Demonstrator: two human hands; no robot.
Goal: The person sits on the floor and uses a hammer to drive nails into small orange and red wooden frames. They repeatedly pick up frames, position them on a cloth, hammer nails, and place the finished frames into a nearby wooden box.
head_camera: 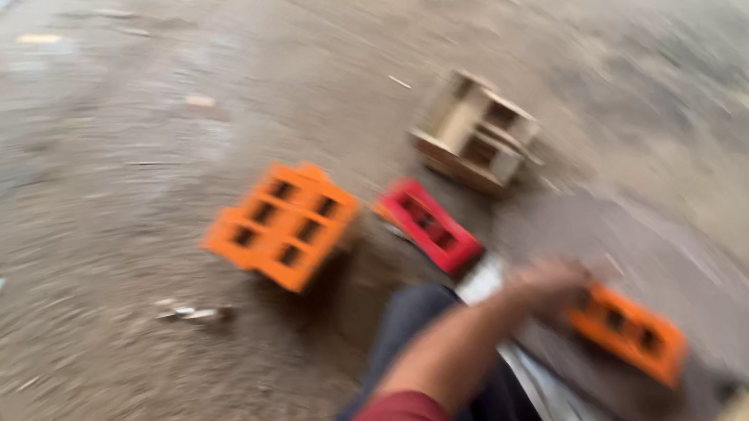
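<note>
Hand (549, 285), side and grip unreadable in blur, touches near end of orange mould (628, 332) on grey board (671, 283). Red mould (431, 225) beyond on dirt ground (87, 188); then larger orange mould (284, 224); wooden mould (476, 132) farthest.

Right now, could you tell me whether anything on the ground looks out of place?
Yes. The wooden frame lies tipped at an angle on the dirt, and debris is scattered about. The blur hides finer damage.

1 blurred head view, steeply down at dirt ground (123, 405)
</note>
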